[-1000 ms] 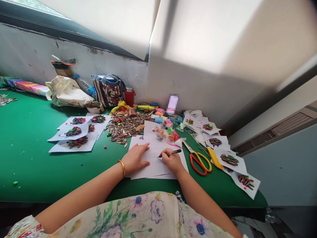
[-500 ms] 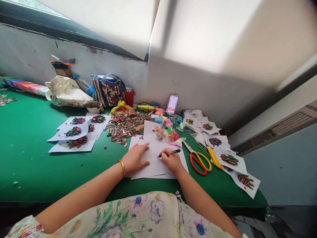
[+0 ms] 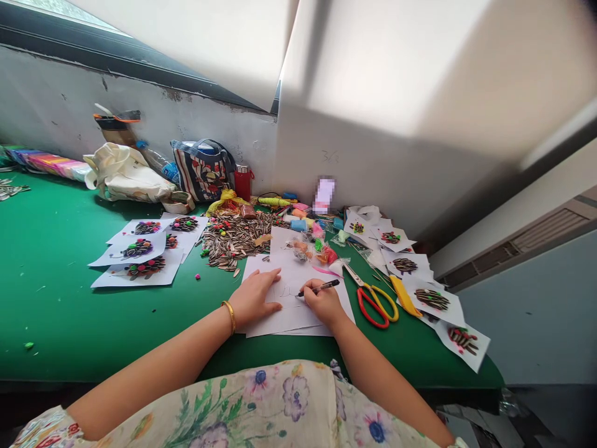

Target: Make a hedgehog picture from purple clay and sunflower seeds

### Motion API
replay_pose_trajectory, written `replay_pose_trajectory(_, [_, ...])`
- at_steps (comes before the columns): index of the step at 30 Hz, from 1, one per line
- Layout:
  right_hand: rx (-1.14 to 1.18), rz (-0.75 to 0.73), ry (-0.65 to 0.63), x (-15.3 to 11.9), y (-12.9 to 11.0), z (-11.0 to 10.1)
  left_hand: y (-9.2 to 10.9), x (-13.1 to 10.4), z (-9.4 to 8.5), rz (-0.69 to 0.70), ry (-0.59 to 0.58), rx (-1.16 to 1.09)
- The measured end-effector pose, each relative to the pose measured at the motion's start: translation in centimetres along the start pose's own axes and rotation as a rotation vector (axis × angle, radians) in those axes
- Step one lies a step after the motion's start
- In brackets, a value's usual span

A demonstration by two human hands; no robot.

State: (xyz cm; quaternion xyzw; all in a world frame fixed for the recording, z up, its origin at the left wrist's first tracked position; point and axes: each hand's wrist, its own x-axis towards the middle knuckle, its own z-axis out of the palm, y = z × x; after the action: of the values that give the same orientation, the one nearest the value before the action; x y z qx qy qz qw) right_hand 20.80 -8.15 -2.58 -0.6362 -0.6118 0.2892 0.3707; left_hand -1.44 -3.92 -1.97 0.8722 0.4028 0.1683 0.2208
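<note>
My right hand (image 3: 321, 303) is closed round a black pen (image 3: 328, 287), its tip down on white paper (image 3: 293, 316) in front of me. Faint thin lines show on the sheet left of the tip. Spread flat on the paper's left side, my left hand (image 3: 255, 300) has its fingers apart and holds nothing. Small bags of coloured clay (image 3: 321, 252) lie on the sheet's far end. Just beyond my left hand is a heap of striped sunflower seeds (image 3: 236, 239).
Scissors (image 3: 373, 302) with red and yellow handles lie right of the paper, beside a yellow-handled tool (image 3: 405, 297). Seed-decorated cards (image 3: 433, 300) line the right edge; more cards (image 3: 140, 270) lie left. A striped bag (image 3: 204, 171) and red flask (image 3: 242, 182) stand by the wall.
The drawn line on the paper has grown a little near the pen tip. Both hands stay in almost the same place.
</note>
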Motion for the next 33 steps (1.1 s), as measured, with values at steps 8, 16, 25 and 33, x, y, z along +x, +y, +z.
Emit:
replay_pose_trajectory(8, [0.017, 0.023, -0.006, -0.02, 0.23, 0.10, 0.05, 0.08, -0.04, -0.002, -0.001, -0.001])
replay_pose_trajectory(16, [0.009, 0.025, 0.002, 0.10, 0.45, 0.06, -0.11, 0.03, 0.09, 0.008, 0.005, 0.000])
replay_pose_trajectory(25, [0.012, 0.021, 0.005, 0.09, 0.44, -0.01, 0.16, 0.06, -0.15, -0.002, 0.003, 0.005])
replay_pose_trajectory(33, [-0.003, 0.038, 0.017, 0.13, 0.20, -0.17, 0.24, 0.00, -0.27, 0.002, -0.003, -0.005])
